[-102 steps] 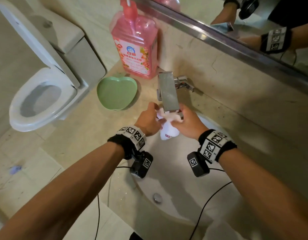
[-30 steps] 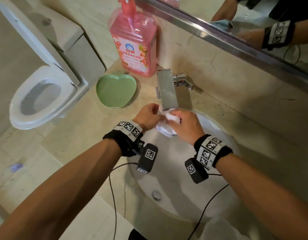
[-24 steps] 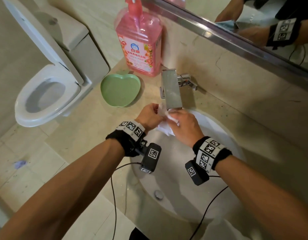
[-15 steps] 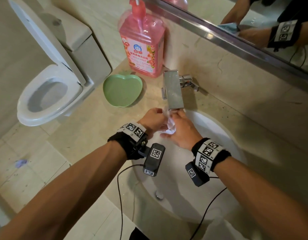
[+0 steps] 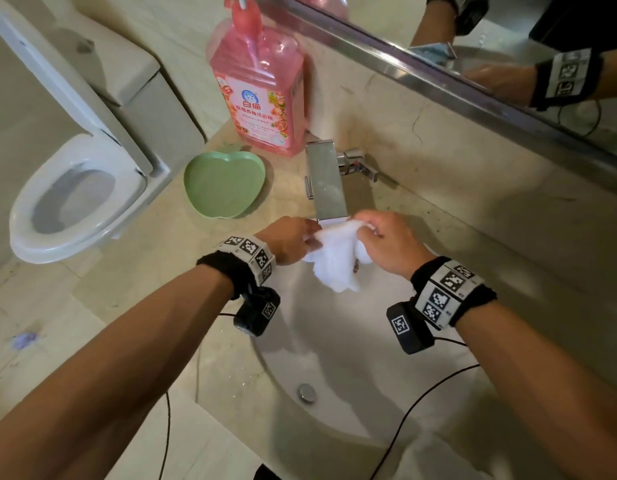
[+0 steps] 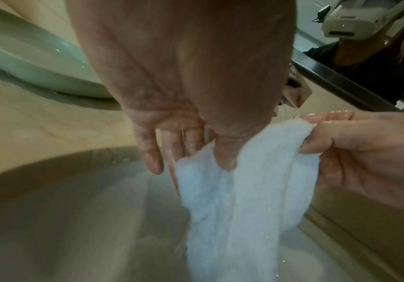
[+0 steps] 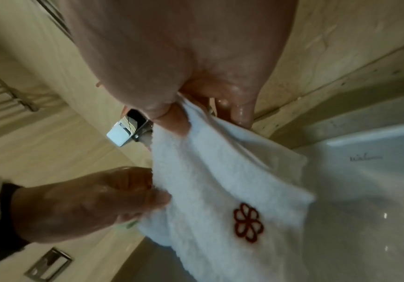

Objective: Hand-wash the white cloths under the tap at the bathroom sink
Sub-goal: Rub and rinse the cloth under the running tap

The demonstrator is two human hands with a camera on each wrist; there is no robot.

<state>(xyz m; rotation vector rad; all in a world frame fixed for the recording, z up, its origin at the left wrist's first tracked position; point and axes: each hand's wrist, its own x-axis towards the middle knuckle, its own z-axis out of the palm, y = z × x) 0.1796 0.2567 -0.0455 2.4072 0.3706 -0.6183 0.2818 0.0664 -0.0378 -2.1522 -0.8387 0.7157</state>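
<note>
Both hands, the left hand point(image 5: 286, 240) and right hand point(image 5: 386, 241), pinched one wet white cloth point(image 5: 336, 258) beneath the tap point(image 5: 326, 180); rinsing looked mid-way, wringing apparently remained.

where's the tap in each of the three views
Head: tap upper centre, spout ending just above the cloth.
Left wrist: only a corner of the tap shows at right, behind the left hand.
Right wrist: tap centre-left, beside the cloth's top edge.
Shared landmark: the cloth.
</note>
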